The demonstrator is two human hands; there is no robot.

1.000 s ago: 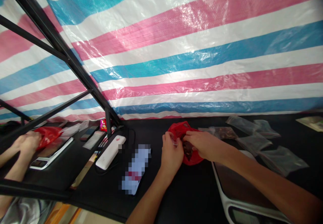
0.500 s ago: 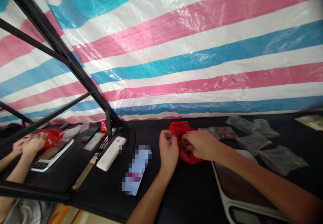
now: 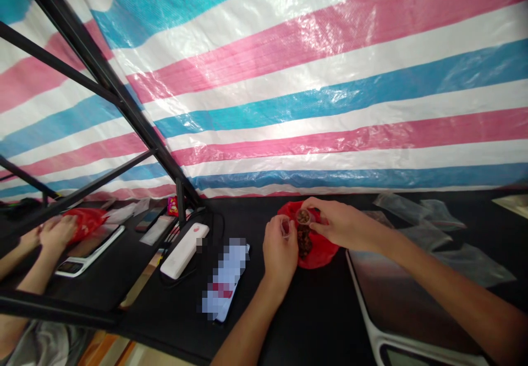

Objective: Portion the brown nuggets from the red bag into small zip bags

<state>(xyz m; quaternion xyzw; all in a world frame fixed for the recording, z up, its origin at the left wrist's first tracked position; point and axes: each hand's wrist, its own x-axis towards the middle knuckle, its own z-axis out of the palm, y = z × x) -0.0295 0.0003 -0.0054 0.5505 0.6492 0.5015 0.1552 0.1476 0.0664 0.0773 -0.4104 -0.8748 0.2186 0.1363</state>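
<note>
A red plastic bag (image 3: 324, 253) lies opened on the black table, with small brown pieces (image 3: 304, 242) inside it. Over the bag, my right hand (image 3: 330, 220) pinches a small clear cup (image 3: 304, 216) filled with brown pieces. My left hand (image 3: 280, 248) is closed at the bag's left edge, its fingers around a small clear plastic piece (image 3: 285, 226), perhaps a lid or another cup. Whether those fingers also grip the bag I cannot tell.
A digital scale (image 3: 412, 300) sits at right, under my right forearm, with clear zip bags (image 3: 474, 261) behind. Left of me are a phone (image 3: 226, 278) and a white power bank (image 3: 184, 250). Past the black frame (image 3: 119, 99), another person's hands (image 3: 58, 231) hold a red bag.
My right hand has come up out of the red bag and now shows the small cup full of brown pieces. The bag lies wider open. My left hand stays beside it.
</note>
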